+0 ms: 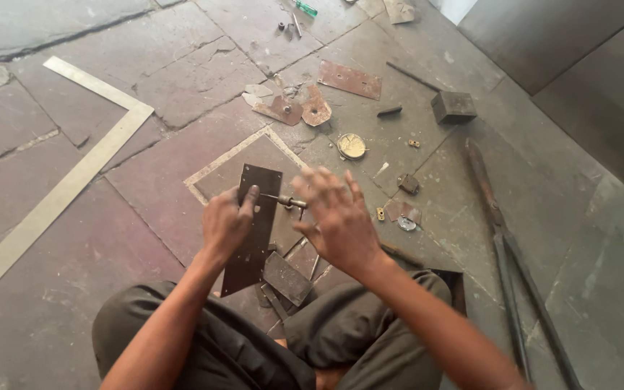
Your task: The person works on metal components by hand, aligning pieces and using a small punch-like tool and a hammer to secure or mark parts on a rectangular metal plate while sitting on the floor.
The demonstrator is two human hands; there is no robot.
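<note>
I crouch over a stone floor. My left hand presses down on a long dark metal plate and grips a thin metal rod tool that lies across the plate's upper part. My right hand hovers just right of the tool's end, fingers spread and blurred, holding nothing that I can see. Smaller dark metal pieces lie under the plate near my knees.
A large steel square lies at left. Rusty plates, a metal block, a round tin and small parts are scattered ahead. Long-handled cutters lie at right. A green-handled screwdriver is far ahead.
</note>
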